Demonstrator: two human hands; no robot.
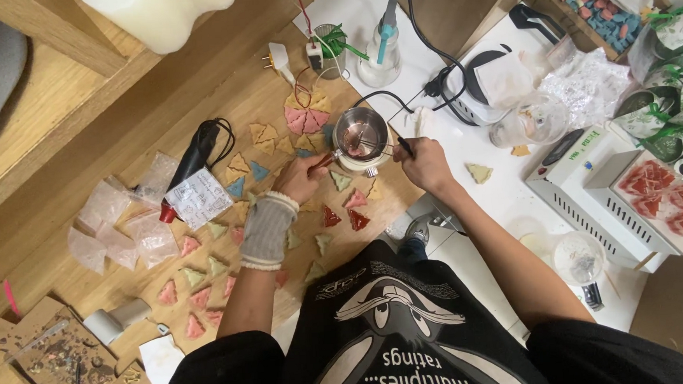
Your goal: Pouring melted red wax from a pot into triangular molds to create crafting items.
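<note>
Metal cup [360,136], between left hand [300,178], right hand [426,164]

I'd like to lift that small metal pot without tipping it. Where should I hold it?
Grip the metal pot by its side handle, which sticks out on the pot's left in the view, where the left hand already is. The open bowl seems to hold liquid, so keep it level.

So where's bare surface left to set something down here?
Bare wood lies left of the black tool, above the plastic bags. Bare white top lies between the right hand and the white machine. It is crowded with triangle pieces around the metal pot and left hand.
</note>
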